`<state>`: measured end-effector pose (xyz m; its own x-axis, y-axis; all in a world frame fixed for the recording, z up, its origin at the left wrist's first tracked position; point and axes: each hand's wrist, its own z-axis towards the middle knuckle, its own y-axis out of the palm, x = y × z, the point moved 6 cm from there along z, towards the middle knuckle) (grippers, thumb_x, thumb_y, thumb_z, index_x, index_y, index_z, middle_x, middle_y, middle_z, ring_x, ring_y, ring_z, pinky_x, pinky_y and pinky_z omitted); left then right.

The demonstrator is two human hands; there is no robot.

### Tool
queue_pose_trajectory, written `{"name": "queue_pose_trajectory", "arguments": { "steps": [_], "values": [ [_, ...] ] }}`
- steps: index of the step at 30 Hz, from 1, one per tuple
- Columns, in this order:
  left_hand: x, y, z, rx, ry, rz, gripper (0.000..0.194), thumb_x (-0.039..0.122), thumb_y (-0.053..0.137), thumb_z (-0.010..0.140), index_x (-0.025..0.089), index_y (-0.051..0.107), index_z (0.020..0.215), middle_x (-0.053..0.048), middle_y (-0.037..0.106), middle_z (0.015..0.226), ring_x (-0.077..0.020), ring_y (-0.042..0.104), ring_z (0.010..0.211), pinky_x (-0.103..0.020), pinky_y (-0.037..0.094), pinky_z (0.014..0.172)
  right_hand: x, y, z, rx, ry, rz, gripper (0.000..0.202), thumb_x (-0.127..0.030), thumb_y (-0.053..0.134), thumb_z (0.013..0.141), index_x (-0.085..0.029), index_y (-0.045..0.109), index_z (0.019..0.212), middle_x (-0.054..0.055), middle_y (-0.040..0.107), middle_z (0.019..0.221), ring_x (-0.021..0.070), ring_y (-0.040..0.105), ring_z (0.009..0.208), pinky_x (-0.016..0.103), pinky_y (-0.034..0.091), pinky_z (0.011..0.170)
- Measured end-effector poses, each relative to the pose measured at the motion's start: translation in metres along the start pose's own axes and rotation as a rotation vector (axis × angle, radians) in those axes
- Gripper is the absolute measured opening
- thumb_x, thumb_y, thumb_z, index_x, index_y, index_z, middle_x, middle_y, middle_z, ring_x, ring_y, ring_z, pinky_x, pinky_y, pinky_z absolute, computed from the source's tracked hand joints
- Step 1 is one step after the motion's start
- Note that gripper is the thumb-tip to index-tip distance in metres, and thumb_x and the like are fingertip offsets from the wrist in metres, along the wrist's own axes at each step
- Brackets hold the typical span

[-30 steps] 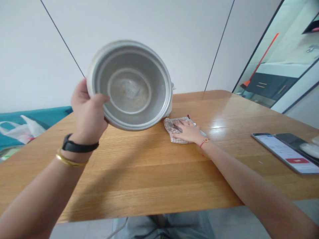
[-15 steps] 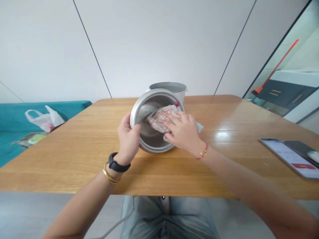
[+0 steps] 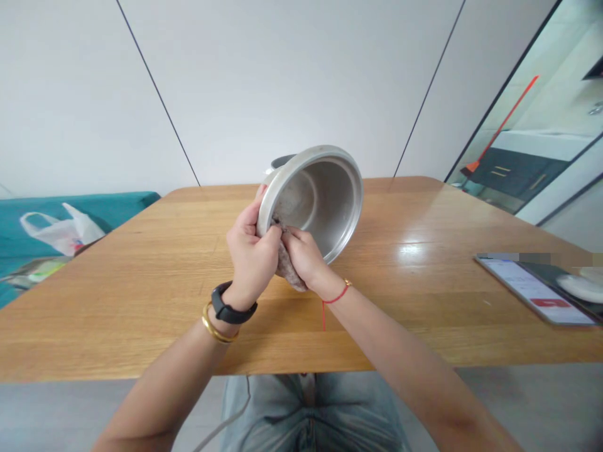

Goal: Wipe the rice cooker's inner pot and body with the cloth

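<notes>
A silver metal pot (image 3: 336, 210) is held tilted above the wooden table, its mouth facing me and turned to the right. My left hand (image 3: 254, 248) is closed on the left side of its rim, thumb toward the inside. At the lower left of the rim my right hand (image 3: 305, 254) grips a patterned cloth (image 3: 288, 267), pressed close beside the left thumb. Part of the cloth hangs below the fingers. The right fingertips are partly hidden by the cloth and the left thumb.
Behind the pot stands a grey-rimmed container (image 3: 281, 162), mostly hidden. A phone (image 3: 532, 292) lies on the table (image 3: 188, 282) at right, beside a dark flat item and a white object (image 3: 581, 287). At left, a white plastic bag (image 3: 63, 232) rests on a teal sofa (image 3: 122, 204).
The pot has been raised and turned, and its mouth now faces more to the right. My right hand has drawn the cloth from the pot's inside to the lower-left rim, near my left hand.
</notes>
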<state>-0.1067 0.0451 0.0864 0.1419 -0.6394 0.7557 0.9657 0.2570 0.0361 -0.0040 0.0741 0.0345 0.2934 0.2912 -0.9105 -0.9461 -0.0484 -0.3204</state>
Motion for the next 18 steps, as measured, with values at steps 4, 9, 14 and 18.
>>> {"name": "queue_pose_trajectory", "arguments": {
  "steps": [4,9,14,18],
  "values": [
    [0.009,-0.015,0.004,-0.006,-0.003,0.045,0.047,0.011,0.06,0.069,0.021,0.072,0.114,-0.003,0.074,0.109,-0.0273,0.066,0.111,-0.042,0.05,0.104,0.001,-0.01,-0.014,-0.063,-0.127,-0.427,0.03,-0.031,0.044,0.09,-0.018,0.071,0.09,0.008,0.073,0.088,0.0233,0.06,0.088,0.035,0.041,0.076],
    [0.005,-0.029,0.013,-0.197,-0.224,0.079,0.048,0.012,0.064,0.066,0.017,0.073,0.112,-0.004,0.076,0.099,-0.0275,0.068,0.096,-0.035,0.058,0.081,0.016,-0.04,-0.029,-0.23,-0.328,-1.171,0.029,-0.032,0.05,0.09,-0.016,0.073,0.093,0.014,0.073,0.104,0.0321,0.049,0.112,0.048,0.031,0.089],
    [-0.01,-0.009,0.037,-0.352,-0.33,-0.007,0.047,0.01,0.063,0.062,0.016,0.075,0.108,-0.004,0.075,0.085,-0.0239,0.069,0.077,-0.028,0.055,0.061,0.023,-0.044,-0.02,-0.322,-0.322,-1.332,0.031,-0.032,0.048,0.091,-0.016,0.075,0.09,0.015,0.074,0.1,0.0342,0.048,0.111,0.053,0.028,0.089],
    [-0.028,0.01,0.059,-0.44,-0.43,-0.023,0.044,0.01,0.065,0.057,0.016,0.076,0.099,-0.004,0.073,0.075,-0.0222,0.066,0.065,-0.029,0.053,0.055,0.027,-0.037,-0.015,-0.384,-0.173,-1.282,0.037,-0.04,0.046,0.092,-0.018,0.075,0.087,0.014,0.075,0.098,0.0359,0.052,0.113,0.053,0.033,0.089]
  ]
}}
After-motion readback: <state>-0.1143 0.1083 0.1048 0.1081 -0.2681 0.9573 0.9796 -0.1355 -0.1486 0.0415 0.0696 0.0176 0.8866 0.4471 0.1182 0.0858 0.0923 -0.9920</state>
